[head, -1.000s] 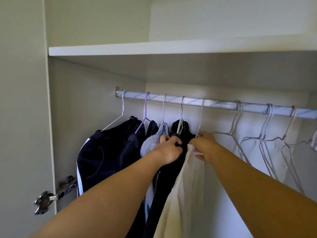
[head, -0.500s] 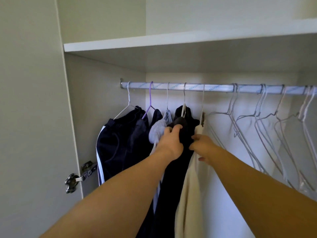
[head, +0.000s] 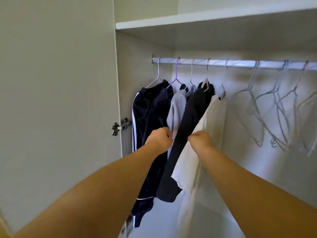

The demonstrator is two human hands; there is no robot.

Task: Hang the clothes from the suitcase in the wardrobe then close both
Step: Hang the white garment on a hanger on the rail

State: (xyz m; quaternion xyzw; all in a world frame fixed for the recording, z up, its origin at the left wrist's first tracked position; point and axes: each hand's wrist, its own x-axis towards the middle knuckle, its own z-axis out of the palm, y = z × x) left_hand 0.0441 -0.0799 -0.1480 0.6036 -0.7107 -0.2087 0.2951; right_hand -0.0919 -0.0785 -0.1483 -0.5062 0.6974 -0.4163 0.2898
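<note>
Here, white garment (head: 216, 114) pinched in curled right hand (head: 201, 141); left hand (head: 158, 141) curled beside, grip unclear.

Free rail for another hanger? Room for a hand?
Free: the rail stretch between the white garment and the first empty hanger; hand room right of the white garment, below the empty hangers. Crowded: left end, track pants, grey garment to white garment packed tight, left hand and right hand gripping there.
</note>
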